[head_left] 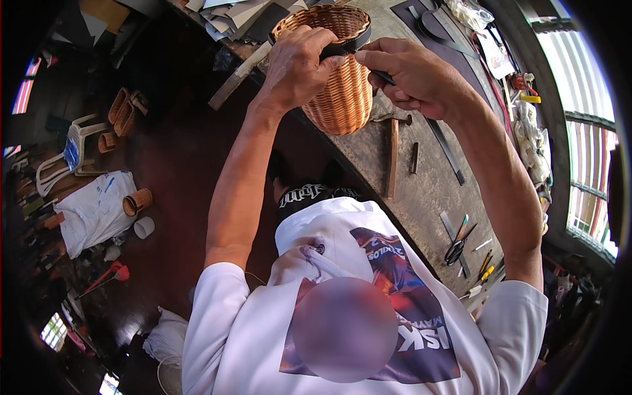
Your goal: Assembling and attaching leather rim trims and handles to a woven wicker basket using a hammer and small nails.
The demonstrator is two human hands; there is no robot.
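Observation:
A tan woven wicker basket [342,99] hangs over the near edge of the workbench, its round mouth toward the far side. A black strip [355,45] runs along its rim. My left hand [297,69] is closed over the rim, fingers on top and thumb against the outer wall, pinching basket and strip together. At the right side of the rim, my right hand [418,74] is closed with thumb and forefinger on the black strip. Something dark shows under its curled fingers, perhaps the strip's loose end. The inside of the basket is partly hidden by my left hand.
On the workbench [421,197] lie a wooden-handled hammer [393,158], a short dark metal rod [415,158], a black strip, black-handled scissors [455,250] and several small tools. Flat sheets [237,20] are piled at the far left. A white chair [79,148] stands at left.

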